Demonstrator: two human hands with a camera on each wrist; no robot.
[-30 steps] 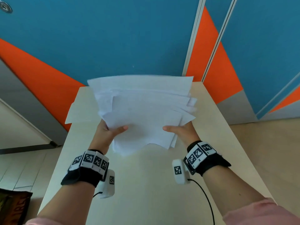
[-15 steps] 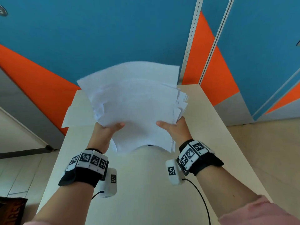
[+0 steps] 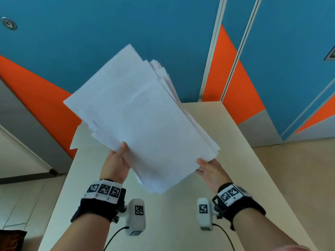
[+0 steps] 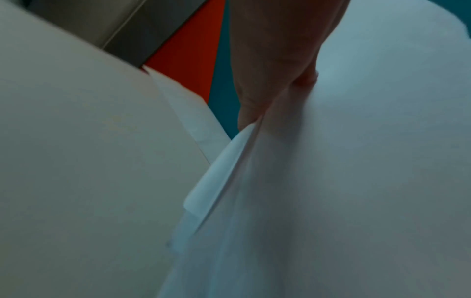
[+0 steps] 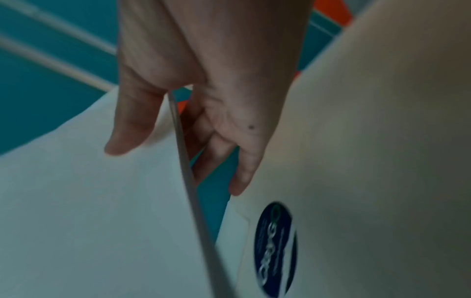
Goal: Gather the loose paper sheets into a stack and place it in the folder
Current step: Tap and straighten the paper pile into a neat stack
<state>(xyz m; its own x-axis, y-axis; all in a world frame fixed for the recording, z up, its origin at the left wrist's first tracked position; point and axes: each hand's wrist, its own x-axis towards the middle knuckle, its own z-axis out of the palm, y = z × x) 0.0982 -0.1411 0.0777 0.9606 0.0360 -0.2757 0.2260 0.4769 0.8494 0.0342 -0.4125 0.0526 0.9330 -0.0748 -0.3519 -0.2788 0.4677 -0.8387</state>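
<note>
A stack of white paper sheets (image 3: 145,124) hangs tilted in the air above the cream table (image 3: 163,223), its edges roughly squared. My left hand (image 3: 119,158) grips the stack's lower left edge, thumb on top and fingers underneath. My right hand (image 3: 204,167) holds the lower right corner, with the thumb on the near face and the fingers behind, as the right wrist view shows (image 5: 175,165). The cream folder (image 3: 77,140) lies at the table's far left, mostly hidden by the paper. In the right wrist view the folder carries a dark blue oval sticker (image 5: 275,248).
The narrow table runs away from me to a blue and orange wall (image 3: 126,24). The folder's corner overhangs the table's left edge. Pale floor (image 3: 299,178) lies to the right, and a dark object (image 3: 10,240) sits on the floor at lower left.
Both hands have lifted the sheets higher and turned them from a wide fan to a steeply tilted, tighter stack. The right hand has slid to the stack's lower corner.
</note>
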